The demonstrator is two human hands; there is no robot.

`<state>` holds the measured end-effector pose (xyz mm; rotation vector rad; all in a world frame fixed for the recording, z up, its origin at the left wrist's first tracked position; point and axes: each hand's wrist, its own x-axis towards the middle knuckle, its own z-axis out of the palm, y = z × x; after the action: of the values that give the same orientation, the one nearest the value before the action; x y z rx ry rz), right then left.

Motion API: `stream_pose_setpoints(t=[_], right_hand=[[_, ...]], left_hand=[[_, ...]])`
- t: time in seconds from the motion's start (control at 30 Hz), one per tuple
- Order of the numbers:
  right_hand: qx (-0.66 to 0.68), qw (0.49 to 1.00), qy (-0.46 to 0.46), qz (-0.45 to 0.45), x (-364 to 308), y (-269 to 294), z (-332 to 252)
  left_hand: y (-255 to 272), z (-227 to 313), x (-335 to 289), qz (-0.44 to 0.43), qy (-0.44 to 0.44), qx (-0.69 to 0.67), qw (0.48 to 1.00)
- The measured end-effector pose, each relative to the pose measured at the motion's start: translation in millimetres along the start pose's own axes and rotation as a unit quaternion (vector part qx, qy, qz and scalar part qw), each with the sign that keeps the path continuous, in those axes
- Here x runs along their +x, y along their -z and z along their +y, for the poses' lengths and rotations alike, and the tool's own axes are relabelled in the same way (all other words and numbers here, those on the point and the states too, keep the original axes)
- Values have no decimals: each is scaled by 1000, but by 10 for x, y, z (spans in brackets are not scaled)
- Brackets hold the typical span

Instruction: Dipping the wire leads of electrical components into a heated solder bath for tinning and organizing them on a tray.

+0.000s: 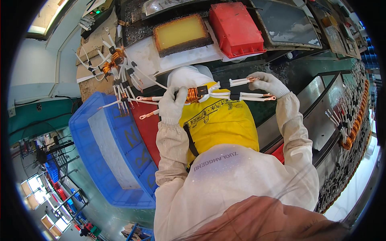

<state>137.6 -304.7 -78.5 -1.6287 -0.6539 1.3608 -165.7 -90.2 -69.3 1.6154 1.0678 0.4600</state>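
Note:
A copper-wound coil [194, 94] with a black square piece and white sleeved leads lies across in front of me, above my yellow apron. My left hand [173, 105], in a white glove, is closed around the coil's left end, where two leads with copper ring lugs [148, 115] stick out. At the other end, my gloved right hand [268, 83] pinches the copper tip of an upper white lead [240, 82]. Below it, further white leads [257, 96] with ring lugs reach right, free of the hand. Black sleeves wrap the leads midway.
A blue crate [116, 140] stands at the left, below a heap of similar coils [114, 60] on cardboard. Ahead are a rusty-rimmed tray with a yellow surface [180, 33], a red box [236, 28] and a dark glossy panel [286, 22]. Many coils [354, 120] line the right side.

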Motion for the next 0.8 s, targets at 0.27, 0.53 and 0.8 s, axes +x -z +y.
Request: stream_pose_setpoints(t=[0.27,0.53,0.8], right_hand=[[-3,1000,14,-26,145,-18,150],[40,998,33,-28,-8,-42,119],[97,991,76,46,-387,392,298]], left_hand=[[27,-90,54,-22,-9,-6,1000],[27,-160,128,-16,12,-48,999],[72,-163,178,17,59,-44,997]])
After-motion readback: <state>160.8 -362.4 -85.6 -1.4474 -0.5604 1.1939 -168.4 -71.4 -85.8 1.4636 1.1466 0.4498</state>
